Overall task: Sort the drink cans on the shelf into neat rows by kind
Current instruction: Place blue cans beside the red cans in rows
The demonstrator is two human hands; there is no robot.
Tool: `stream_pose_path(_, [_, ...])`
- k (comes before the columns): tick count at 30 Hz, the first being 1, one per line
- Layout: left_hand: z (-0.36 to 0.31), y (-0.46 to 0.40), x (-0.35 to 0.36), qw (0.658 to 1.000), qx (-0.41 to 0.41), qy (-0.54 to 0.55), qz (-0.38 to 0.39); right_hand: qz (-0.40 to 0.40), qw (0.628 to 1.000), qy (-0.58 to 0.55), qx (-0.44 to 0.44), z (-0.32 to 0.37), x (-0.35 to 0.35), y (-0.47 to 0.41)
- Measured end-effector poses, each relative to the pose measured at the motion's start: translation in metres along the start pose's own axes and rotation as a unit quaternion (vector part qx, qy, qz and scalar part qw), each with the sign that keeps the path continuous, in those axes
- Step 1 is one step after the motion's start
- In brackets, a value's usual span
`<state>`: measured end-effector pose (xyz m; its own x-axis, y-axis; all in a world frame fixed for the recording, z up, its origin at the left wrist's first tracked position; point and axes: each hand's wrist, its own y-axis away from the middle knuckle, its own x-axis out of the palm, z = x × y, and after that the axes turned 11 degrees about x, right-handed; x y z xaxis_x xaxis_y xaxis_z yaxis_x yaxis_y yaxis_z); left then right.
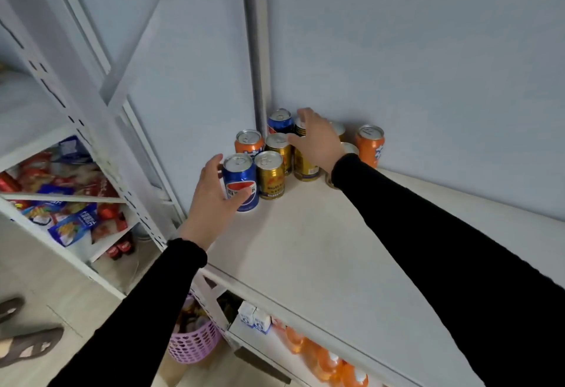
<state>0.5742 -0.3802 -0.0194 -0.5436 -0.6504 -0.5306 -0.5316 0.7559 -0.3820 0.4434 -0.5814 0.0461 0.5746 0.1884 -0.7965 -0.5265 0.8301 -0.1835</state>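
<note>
1. I see the left hand (214, 200) curled round the front blue can (241, 183).
2. The right hand (318, 140), fingers spread, rests over gold cans (270, 178); its grip I cannot tell.
3. All cans cluster in the shelf (305, 249) corner.

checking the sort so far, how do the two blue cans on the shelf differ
The front blue can stands at the near left of the cluster with its round logo showing; the back blue can sits by the wall corner, mostly hidden behind gold cans. The left hand curls around the front one; the back one stands free, with the right hand hovering just beside it. Both are upright, with silver tops.
</note>
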Motion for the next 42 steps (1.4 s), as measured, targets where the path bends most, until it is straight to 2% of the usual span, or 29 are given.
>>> stream_pose_path(4, [0.004, -0.002, 0.000, 0.996, 0.023, 0.081, 0.024, 0.012, 0.998, 0.046, 0.045, 0.009, 0.016, -0.043])
stream_pose_path(10, [0.012, -0.010, -0.002, 0.993, 0.022, 0.103, 0.059, 0.036, 0.989, 0.071, 0.128, 0.022, 0.041, -0.075])
stream_pose_path(14, [0.024, -0.014, -0.004, 0.987, 0.002, 0.124, 0.101, 0.024, 0.984, 0.097, 0.148, 0.024, 0.054, -0.088])
stream_pose_path(17, [0.029, -0.016, -0.006, 0.984, -0.010, 0.134, 0.119, 0.012, 0.987, 0.049, 0.150, 0.022, 0.057, -0.090])
stream_pose_path(21, [0.032, -0.018, -0.008, 0.981, -0.006, 0.154, 0.121, -0.052, 0.986, -0.119, 0.107, 0.025, 0.035, -0.083])
stream_pose_path(26, [0.027, -0.017, -0.008, 0.979, 0.014, 0.152, 0.136, -0.127, 0.961, -0.245, 0.038, 0.043, -0.025, -0.040])
stream_pose_path(29, [0.021, -0.012, -0.006, 0.975, 0.036, 0.167, 0.144, -0.135, 0.945, -0.295, 0.035, 0.035, -0.045, 0.002])
stream_pose_path(35, [-0.010, -0.005, 0.014, 0.955, 0.086, 0.210, 0.191, -0.137, 0.933, -0.311, 0.119, -0.011, -0.056, 0.086])
stream_pose_path(42, [-0.054, 0.014, 0.069, 0.922, 0.124, 0.231, 0.284, -0.195, 0.910, -0.280, 0.234, -0.071, -0.068, 0.176])
